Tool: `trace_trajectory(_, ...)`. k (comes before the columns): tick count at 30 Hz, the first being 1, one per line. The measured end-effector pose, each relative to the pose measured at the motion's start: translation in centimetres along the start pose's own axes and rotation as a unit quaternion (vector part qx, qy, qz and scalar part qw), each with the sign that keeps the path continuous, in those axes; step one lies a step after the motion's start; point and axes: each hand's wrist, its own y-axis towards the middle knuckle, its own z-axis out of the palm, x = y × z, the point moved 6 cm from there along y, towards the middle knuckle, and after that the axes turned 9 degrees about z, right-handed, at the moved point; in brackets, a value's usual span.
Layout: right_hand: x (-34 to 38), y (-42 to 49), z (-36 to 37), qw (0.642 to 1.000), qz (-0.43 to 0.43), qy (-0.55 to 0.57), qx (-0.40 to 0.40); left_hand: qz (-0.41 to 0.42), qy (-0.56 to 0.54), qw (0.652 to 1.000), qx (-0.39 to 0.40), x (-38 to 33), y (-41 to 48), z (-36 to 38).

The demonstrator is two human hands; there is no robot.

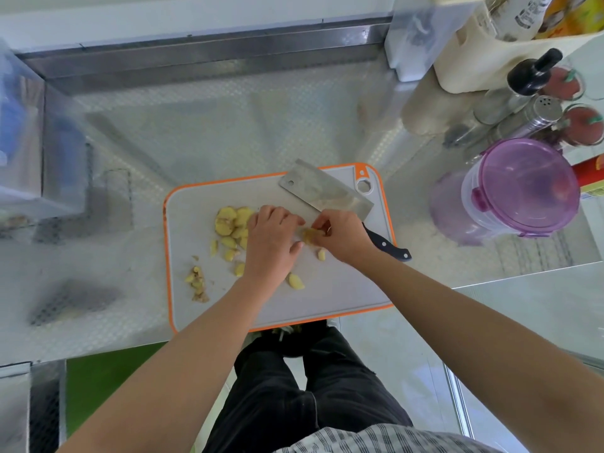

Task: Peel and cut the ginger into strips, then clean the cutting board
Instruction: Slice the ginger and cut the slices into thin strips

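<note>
Yellow ginger piece [309, 236] pinched btwn L hand [271, 238] & R hand [341, 237], over cutting board [343, 289], nr cleaver [323, 191].

The grey plastic cutting board with an orange rim [343, 289] lay flat at the centre of the frame. Pale yellow peeled ginger slices [233, 223] were heaped left of its middle, with smaller chunks scattered below them and brownish peel scraps [197, 284] near its lower left edge. One ginger piece [309, 236] was pinched between the left hand [271, 243] and the right hand [343, 237]. The steel cleaver with a black handle [323, 192] lay flat across the board's upper right, its handle end overhanging the right edge.
</note>
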Motion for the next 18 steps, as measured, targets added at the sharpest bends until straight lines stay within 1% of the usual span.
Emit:
trace_trajectory(2,1.2,1.0,-1.2,0.997,0.017,0.075,-0.008,-0.027,0.008,0.999,-0.027,1.2,-0.2,-1.0)
trace_trajectory(4,3.1,2.1,-1.9,0.995,0.011,0.094,-0.014,-0.055,0.012,0.997,-0.049,2.7,-0.6,-2.0)
trace_trajectory(7,5.3,3.2,-0.6,0.998,-0.011,0.068,-0.004,-0.077,-0.006,0.995,-0.065,4.6,-1.4,-2.7)
trace_trajectory(9,5.6,3.3,0.7,1.0,-0.013,0.01,-0.005,-0.08,-0.031,0.994,-0.074,5.2,-2.0,-3.1)
trace_trajectory(12,5.8,2.9,1.2,0.996,-0.042,-0.066,-0.051,-0.082,-0.042,0.993,-0.068,5.8,-2.6,-3.4)
trace_trajectory(14,6.6,1.9,0.9,0.99,-0.092,-0.059,-0.087,-0.075,-0.034,0.995,-0.05,6.0,-2.9,-3.5)
trace_trajectory(16,6.9,0.7,0.8,0.985,-0.123,-0.047,-0.108,-0.05,-0.02,0.998,-0.025,6.0,-3.0,-3.4)
trace_trajectory(18,6.5,-0.4,1.6,0.986,-0.127,-0.055,-0.094,-0.022,0.001,1.0,-0.003,5.8,-3.2,-3.2)
